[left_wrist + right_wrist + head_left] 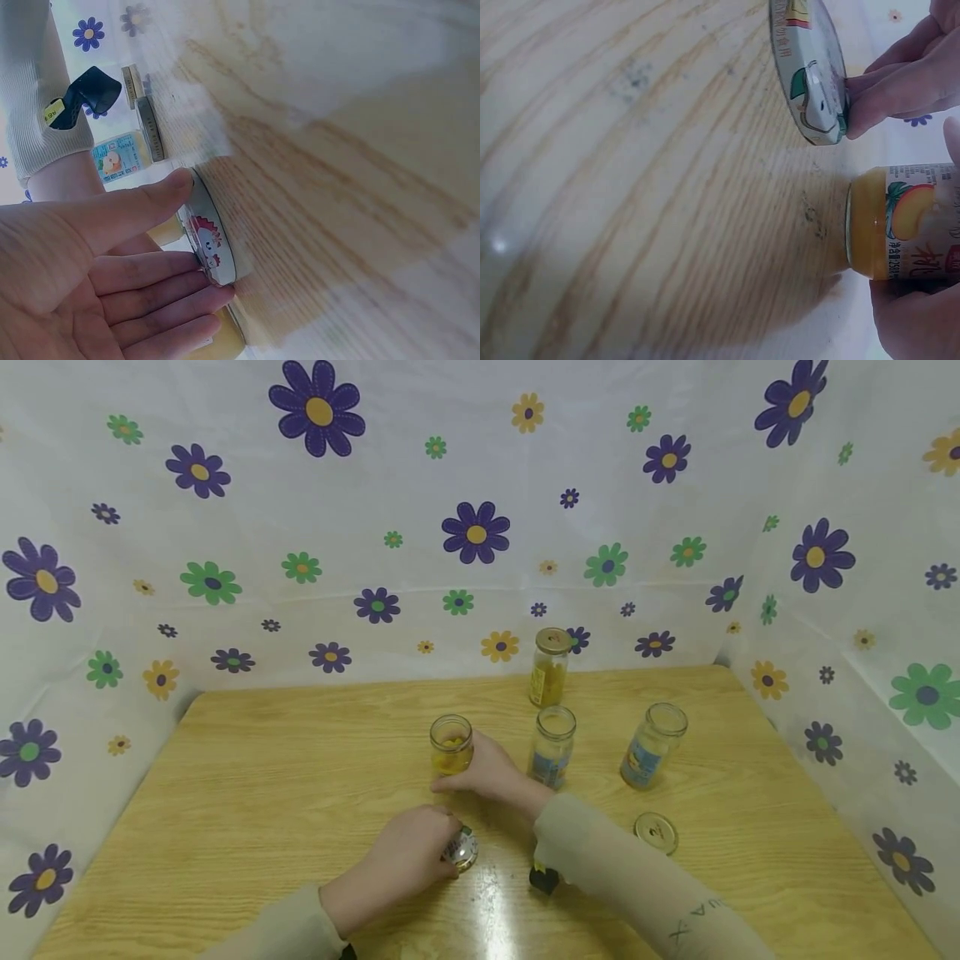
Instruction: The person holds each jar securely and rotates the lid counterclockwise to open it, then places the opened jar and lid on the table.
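Note:
In the head view, my right hand (491,768) grips a lidless glass jar (452,758) holding yellow fruit pieces; the jar stands upright on the table. Its label with a peach picture shows in the right wrist view, on the peach jar (919,217). Nearer the front, my left hand (408,852) pinches the rim of a round jar lid (465,850) between thumb and fingers. That lid (210,236) has a white side with a printed cartoon in the left wrist view. Whether it touches the table, I cannot tell.
To the right stand two lidless glass jars with blue labels, a nearer jar (553,752) and a farther-right jar (651,752). A capped jar (550,672) of yellow fruit is behind them. A gold lid (657,832) lies beside the right sleeve. Flowered cloth (405,510) surrounds the wooden table (262,760).

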Available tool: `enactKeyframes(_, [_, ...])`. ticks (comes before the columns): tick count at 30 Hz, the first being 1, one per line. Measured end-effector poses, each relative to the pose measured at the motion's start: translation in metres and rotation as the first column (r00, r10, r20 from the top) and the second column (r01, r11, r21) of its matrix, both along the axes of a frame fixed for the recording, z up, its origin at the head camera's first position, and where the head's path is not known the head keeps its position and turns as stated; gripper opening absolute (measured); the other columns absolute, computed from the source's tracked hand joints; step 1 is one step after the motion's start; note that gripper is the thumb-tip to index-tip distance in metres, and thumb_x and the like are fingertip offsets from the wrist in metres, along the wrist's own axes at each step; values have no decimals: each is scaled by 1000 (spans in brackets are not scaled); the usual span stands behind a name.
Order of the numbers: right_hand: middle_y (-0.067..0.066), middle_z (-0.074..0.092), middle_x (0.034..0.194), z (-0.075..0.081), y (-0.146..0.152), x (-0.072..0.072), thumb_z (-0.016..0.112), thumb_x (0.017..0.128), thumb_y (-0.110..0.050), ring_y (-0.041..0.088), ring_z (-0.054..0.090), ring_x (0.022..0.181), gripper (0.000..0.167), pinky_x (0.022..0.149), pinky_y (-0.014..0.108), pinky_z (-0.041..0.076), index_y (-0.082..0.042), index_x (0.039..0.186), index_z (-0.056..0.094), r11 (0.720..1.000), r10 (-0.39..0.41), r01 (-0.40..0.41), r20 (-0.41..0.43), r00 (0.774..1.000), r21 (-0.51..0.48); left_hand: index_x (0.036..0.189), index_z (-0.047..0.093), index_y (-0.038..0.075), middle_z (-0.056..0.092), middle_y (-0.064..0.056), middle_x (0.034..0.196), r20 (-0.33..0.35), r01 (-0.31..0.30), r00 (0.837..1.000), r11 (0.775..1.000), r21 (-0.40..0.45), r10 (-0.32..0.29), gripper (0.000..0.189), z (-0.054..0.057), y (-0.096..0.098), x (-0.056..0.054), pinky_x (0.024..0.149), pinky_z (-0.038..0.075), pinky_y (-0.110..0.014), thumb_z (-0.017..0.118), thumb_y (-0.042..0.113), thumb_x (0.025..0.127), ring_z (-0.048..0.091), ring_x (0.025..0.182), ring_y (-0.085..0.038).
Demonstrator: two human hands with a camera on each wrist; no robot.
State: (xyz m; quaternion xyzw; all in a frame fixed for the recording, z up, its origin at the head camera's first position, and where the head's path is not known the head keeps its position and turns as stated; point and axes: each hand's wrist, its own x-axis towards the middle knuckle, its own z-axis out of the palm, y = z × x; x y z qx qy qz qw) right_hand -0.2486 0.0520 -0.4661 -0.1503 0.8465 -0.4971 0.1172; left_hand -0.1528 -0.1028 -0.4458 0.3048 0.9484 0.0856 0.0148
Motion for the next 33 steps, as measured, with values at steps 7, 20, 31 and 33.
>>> enactKeyframes(7, [10,71,131,1,1,-1,94,81,-21,26,66,124,67,112,44,52,-10,138,59,999,-4,6,49,999,-37,80,71,11,67,3,79,1,-7,1000,1000,-16,8,36,0,1,0,65,57,-33,101,24,66,65,72,-14])
enactKeyframes(20, [13,69,137,10,0,3,92,84,-20,30,63,131,65,116,47,50,-8,139,60,996,-33,39,77,997,-75,77,69,12,66,3,76,7,-8,1000,1000,1,8,36,-3,0,-1,63,55,-32,102,23,66,63,70,-13])
enactKeyframes(31, [13,67,143,33,4,3,92,85,-20,31,61,136,68,117,47,50,-8,143,60,996,-28,31,48,998,-81,75,68,12,65,4,73,21,4,1000,1000,18,-5,36,-2,0,-2,62,54,-31,101,20,66,59,66,-10])
enactKeyframes(33, [13,64,148,39,5,3,90,86,-18,31,59,140,70,120,47,48,-9,147,57,995,-8,13,52,999,-103,75,68,12,65,4,73,28,8,1000,1000,17,-9,35,-1,0,-2,61,54,-30,101,20,67,59,66,-9])
